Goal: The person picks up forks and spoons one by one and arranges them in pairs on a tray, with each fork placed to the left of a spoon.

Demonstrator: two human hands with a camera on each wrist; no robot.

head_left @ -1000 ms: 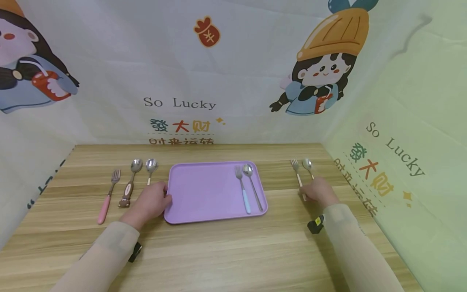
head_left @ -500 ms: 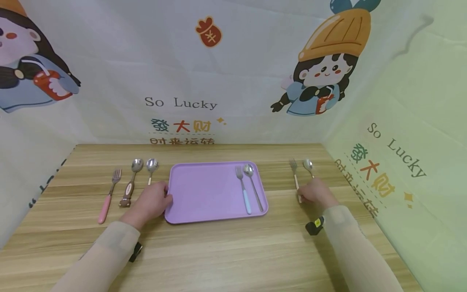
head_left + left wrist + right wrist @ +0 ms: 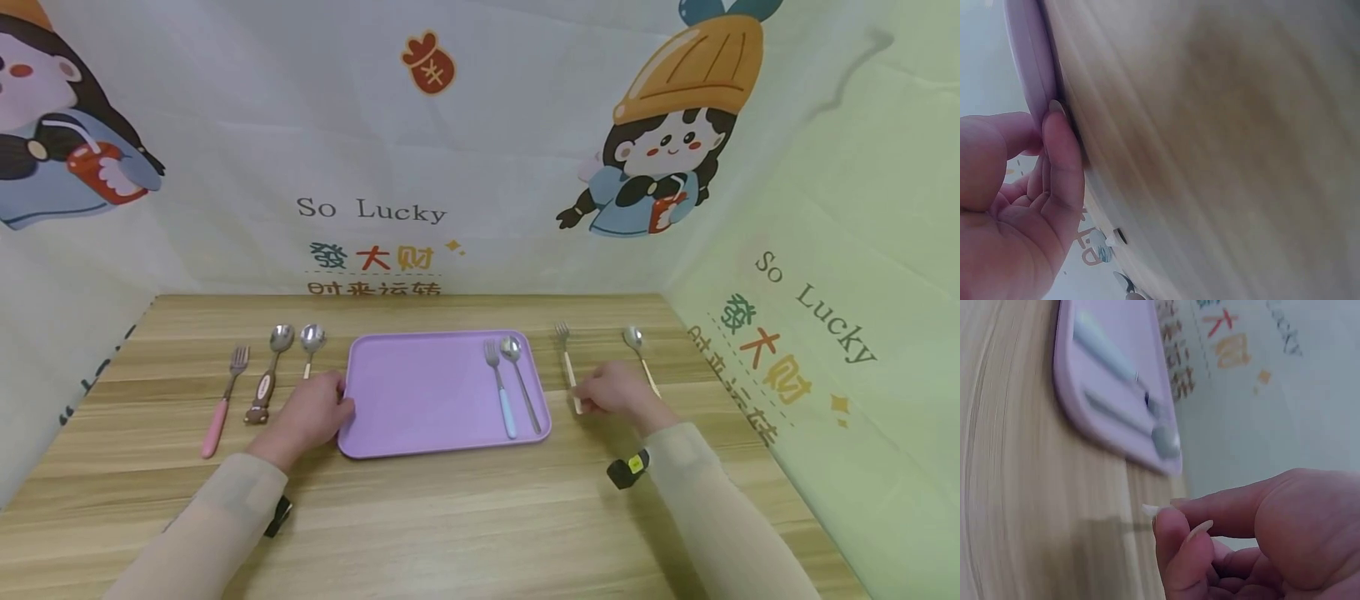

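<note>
With thumb and fingers, my left hand [image 3: 317, 408] pinches the left rim of a purple tray [image 3: 420, 392]; the left wrist view shows the tray's edge [image 3: 1032, 62] between them. Just right of the tray, my right hand [image 3: 611, 387] pinches the pale handle of a fork [image 3: 568, 362], its tines pointing away from me. In the right wrist view only the white handle end [image 3: 1149, 510] shows at the fingertips. On the tray's right side lie a blue-handled fork [image 3: 500, 392] and a metal spoon [image 3: 521, 383], side by side.
Left of the tray lie a pink-handled fork [image 3: 225, 400], a brown bear-handled spoon [image 3: 268, 375] and another spoon [image 3: 311, 340], partly hidden by my left hand. A pale-handled spoon [image 3: 637, 346] lies at the right. Printed cloth [image 3: 510, 167] walls the wooden table [image 3: 465, 525].
My right hand has moved left with the fork, away from the pale-handled spoon and closer to the tray. The left hand and the tray have stayed put.
</note>
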